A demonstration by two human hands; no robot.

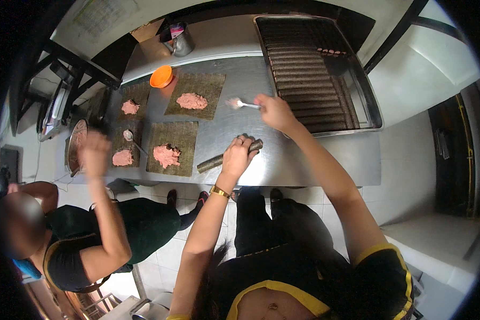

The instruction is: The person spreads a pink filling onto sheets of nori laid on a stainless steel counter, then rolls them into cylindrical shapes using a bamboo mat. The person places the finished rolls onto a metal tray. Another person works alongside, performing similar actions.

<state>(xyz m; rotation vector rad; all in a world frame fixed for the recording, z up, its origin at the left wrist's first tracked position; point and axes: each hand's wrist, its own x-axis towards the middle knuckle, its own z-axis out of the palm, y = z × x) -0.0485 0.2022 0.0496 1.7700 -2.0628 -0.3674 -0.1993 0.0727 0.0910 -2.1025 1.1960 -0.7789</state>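
My left hand [237,159] is wrapped round a dark seaweed roll [209,163] lying slantwise near the front edge of the steel table. Both ends of the roll stick out past the fingers. Raised above the table, my right hand [276,113] grips a spoon [247,105] by its handle; its tip points left and looks smeared with pink paste. Left of the roll, a nori sheet [191,152] bears a mound of pink paste [167,156]. Behind that lies another sheet [212,104] with its own pink mound [192,101].
Rows of dark rolls [298,82] fill a large metal tray [379,114] at the back right. An orange bowl [161,77] and a metal pitcher [182,44] stand farther back. At the left, a co-worker's blurred hand [96,152] is by a metal bowl [79,128].
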